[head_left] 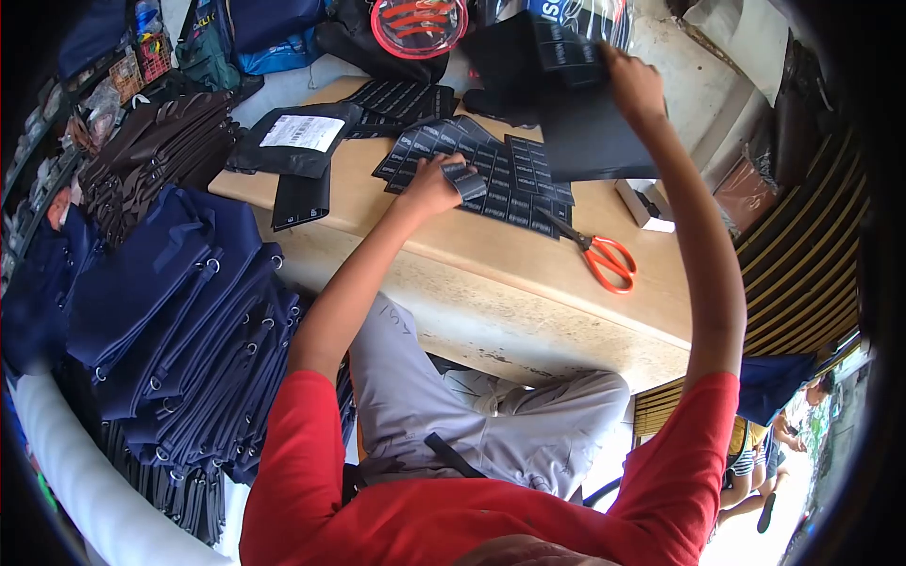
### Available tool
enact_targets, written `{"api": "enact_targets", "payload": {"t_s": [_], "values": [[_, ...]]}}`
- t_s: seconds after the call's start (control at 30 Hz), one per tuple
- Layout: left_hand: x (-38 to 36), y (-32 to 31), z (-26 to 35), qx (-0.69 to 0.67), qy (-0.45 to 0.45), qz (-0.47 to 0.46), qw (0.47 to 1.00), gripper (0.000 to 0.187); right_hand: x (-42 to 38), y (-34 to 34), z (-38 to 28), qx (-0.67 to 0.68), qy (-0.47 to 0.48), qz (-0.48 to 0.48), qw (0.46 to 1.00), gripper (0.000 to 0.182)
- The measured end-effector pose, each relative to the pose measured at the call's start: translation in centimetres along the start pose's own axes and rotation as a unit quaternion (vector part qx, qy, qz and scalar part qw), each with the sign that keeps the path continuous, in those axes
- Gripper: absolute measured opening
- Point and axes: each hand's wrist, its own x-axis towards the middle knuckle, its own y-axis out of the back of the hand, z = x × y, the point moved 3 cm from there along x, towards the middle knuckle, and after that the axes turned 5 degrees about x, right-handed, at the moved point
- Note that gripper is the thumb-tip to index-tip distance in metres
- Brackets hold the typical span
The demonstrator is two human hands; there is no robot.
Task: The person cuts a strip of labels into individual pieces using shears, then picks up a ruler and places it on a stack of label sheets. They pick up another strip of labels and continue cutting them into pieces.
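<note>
My right hand [634,87] is raised over the back right of the table, closed on a large black sheet [590,132] that hangs partly blurred. Printed black label sheets [500,174] lie spread on the wooden table [453,259]. Over them my left hand [434,187] is closed on a small printed label piece [464,181]. Scissors with orange handles [609,261] rest right of the label sheets, their blades touching the sheets' edge.
A black package with a white label [300,134] lies on the table's left. Navy bags [179,311] are piled at the left, brown ones [170,146] behind. A small open box [646,205] stands at the right. People [755,457] are at the lower right.
</note>
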Motion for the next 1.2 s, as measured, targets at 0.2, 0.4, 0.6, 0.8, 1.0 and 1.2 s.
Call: {"api": "enact_targets", "payload": {"t_s": [0.2, 0.4, 0.6, 0.8, 1.0, 1.2], "values": [[-2.1, 5.0, 3.9, -0.03, 0.013, -0.138, 0.99, 0.021, 2.4, 2.5, 6.0, 0.002, -0.139, 0.014, 0.99, 0.04], [-0.4, 6.4, 1.9, -0.066, 0.099, -0.1, 0.988, 0.023, 4.7, 1.9, 5.3, 0.041, -0.181, 0.011, 0.983, 0.034], [0.1, 4.3, -6.4, 0.037, 0.42, -0.156, 0.893, 0.036, 4.0, 2.8, 4.9, 0.065, -0.165, -0.025, 0.984, 0.035], [-0.4, -0.6, -6.3, -0.042, 0.408, -0.222, 0.884, 0.045, 3.6, 3.1, 5.5, 0.101, -0.156, -0.026, 0.982, 0.037], [-0.6, 4.2, 0.2, -0.063, 0.397, -0.209, 0.892, 0.044, 4.9, 2.3, 6.2, 0.085, -0.147, 0.015, 0.985, 0.043], [-2.6, 2.2, -7.7, 0.084, 0.471, -0.131, 0.868, 0.047, 5.1, 2.9, 2.5, 0.13, -0.135, 0.013, 0.982, 0.043]]}}
